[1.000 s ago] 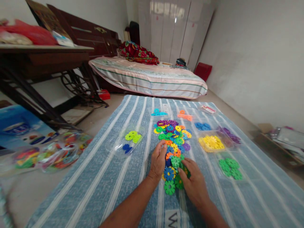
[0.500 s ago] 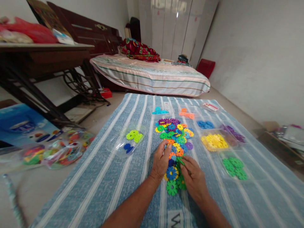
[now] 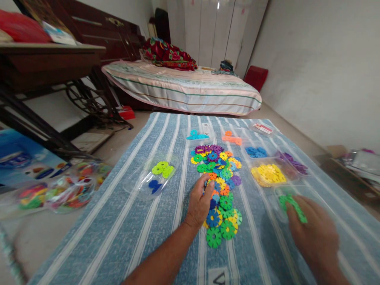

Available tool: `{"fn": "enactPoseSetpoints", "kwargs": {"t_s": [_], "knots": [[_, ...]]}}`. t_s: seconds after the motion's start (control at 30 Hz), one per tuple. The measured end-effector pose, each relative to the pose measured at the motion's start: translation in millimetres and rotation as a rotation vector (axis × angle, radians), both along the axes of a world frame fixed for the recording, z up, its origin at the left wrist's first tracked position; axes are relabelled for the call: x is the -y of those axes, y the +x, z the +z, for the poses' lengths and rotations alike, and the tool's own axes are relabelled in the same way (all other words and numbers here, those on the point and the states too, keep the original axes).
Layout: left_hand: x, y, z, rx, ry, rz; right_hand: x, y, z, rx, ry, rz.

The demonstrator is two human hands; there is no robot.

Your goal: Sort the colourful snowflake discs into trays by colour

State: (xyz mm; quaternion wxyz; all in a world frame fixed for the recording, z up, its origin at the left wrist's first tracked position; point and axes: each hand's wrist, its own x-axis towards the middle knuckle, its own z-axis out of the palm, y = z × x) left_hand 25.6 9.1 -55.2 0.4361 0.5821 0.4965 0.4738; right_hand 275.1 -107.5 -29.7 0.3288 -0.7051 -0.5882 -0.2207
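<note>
Here right fingers [image 3: 292,208] touch green discs [image 3: 289,202].

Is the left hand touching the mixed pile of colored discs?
Touching. The head view shows the left hand lying on the mixed pile of colored discs, fingertips among them.

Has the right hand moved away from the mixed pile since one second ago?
Yes. The right hand went rightward from the mixed pile to the green pieces beside the yellow ones.
</note>
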Motion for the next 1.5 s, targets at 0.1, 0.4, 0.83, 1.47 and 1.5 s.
{"fn": "enactPoseSetpoints", "kwargs": {"t_s": [0.1, 0.4, 0.83, 1.47, 1.5], "knots": [[-0.9, -0.6, 1.5, -0.009, 0.011, -0.018, -7.7, -46.9, -9.7, -0.105, -0.051, 0.229], [-3.5, -8.2, 8.7, 0.065, -0.040, -0.082, -43.3, -123.9, -23.9, -0.113, -0.302, 0.347], [-2.1, -9.1, 13.0, 0.175, -0.129, -0.087, -37.3, -123.7, -21.3, -0.161, -0.035, 0.436], [-3.3, -10.9, 11.2, 0.209, -0.156, -0.103, -23.6, -89.5, -17.9, -0.005, -0.166, 0.331], [-3.0, -10.9, 13.2, 0.213, -0.163, -0.103, -27.2, -96.6, -20.8, -0.014, -0.198, 0.343]]}}
